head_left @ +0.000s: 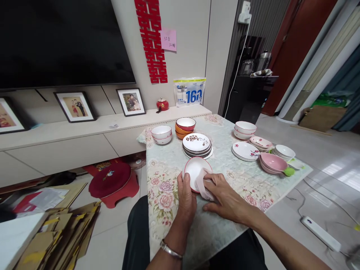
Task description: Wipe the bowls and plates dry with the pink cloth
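Near the front of the table, my left hand (186, 193) grips a white bowl with a thin red rim (191, 169), its thumb over the near left edge. The bowl is tilted so that its inside faces me. My right hand (222, 193) is closed on a pale pinkish cloth (203, 184) and presses it against the bowl's right inner side. Part of the cloth is hidden under the fingers. Just beyond the bowl stands a stack of dark-rimmed plates with a brown floral pattern (197, 142).
Stacked white bowls (161, 134) and orange and red bowls (185, 127) stand at the table's back left. On the right are more white bowls (244, 129), flowered plates (245, 150), pink dishes (272, 163) and small white bowls (284, 151). A red stool (114, 182) stands left of the table.
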{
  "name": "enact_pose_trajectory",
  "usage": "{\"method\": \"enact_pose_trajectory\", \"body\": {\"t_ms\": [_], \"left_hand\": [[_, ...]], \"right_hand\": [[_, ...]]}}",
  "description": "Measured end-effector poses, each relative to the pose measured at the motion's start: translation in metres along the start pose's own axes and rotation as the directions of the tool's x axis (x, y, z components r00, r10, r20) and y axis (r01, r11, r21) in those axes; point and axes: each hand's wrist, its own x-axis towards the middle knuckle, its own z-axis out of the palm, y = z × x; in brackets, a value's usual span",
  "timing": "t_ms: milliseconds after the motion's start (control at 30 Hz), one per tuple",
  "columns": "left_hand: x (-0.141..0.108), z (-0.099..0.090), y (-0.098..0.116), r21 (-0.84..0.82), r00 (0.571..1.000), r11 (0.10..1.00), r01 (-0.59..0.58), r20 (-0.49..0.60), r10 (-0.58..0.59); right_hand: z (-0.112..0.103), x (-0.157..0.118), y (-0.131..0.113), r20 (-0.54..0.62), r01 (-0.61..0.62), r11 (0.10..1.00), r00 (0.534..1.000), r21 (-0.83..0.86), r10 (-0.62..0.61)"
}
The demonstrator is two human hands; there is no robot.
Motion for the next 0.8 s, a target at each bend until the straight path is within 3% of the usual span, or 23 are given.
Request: {"method": "enact_pose_trajectory", "body": {"t_ms": [100, 233, 400, 533, 700, 800], "left_hand": [[0.003, -0.003, -0.002, -0.005, 1.000, 1.000, 0.014, -0.008, -0.014], [0.005, -0.006, -0.005, 0.017, 1.000, 1.000, 0.003, 0.012, -0.004], [0.003, -0.009, -0.005, 0.195, 0.996, 0.980, -0.045, 0.088, 0.029], [0.003, -0.011, -0.003, 0.245, 0.995, 0.968, -0.059, 0.095, 0.036], [0.001, -0.012, -0.005, 0.264, 0.990, 0.961, -0.082, 0.128, 0.050], [-0.001, -0.012, -0.007, 0.279, 0.986, 0.953, -0.117, 0.151, 0.077]], "right_hand": [[-0.007, -0.005, -0.003, 0.023, 0.058, 0.996, 0.998, 0.068, -0.060], [0.001, -0.003, -0.001, 0.025, 0.147, 0.985, 0.989, -0.096, -0.145], [0.019, 0.013, 0.007, 0.087, 0.157, 0.948, 0.987, -0.278, -0.138], [0.034, 0.020, 0.012, 0.014, 0.175, 0.935, 0.984, -0.307, -0.180], [0.048, 0.024, 0.002, 0.044, 0.074, 0.987, 0.997, -0.145, -0.068], [0.047, 0.026, -0.006, -0.040, -0.029, 0.999, 0.999, -0.017, 0.028]]}}
